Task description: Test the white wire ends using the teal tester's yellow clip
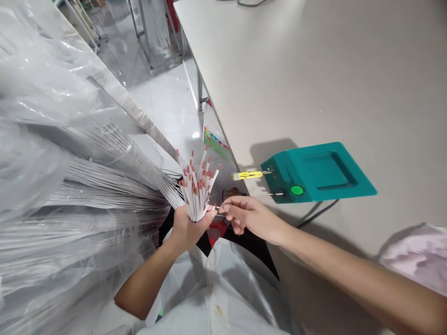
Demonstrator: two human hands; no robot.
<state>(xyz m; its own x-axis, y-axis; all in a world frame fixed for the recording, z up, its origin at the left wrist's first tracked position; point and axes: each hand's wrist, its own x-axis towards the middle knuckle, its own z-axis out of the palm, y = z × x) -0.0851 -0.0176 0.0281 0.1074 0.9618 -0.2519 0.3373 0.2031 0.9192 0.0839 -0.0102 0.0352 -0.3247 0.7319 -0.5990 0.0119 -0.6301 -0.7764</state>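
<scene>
A bundle of white wires with reddish-brown ends stands upright in my left hand, whose fingers wrap round it. Just to the right, my right hand pinches a thin wire end beside the left thumb. The far parts of the wires trail off to the left. On the table, a teal device with a round green button lies beyond my right hand. A yellow clip-like piece and a thin metal pin stick out from its near side.
Long bundles of white wires and clear plastic sheeting fill the left side. The table spans the right, with pink cloth near its front and a black cable by the device. A metal rack stands on the floor behind.
</scene>
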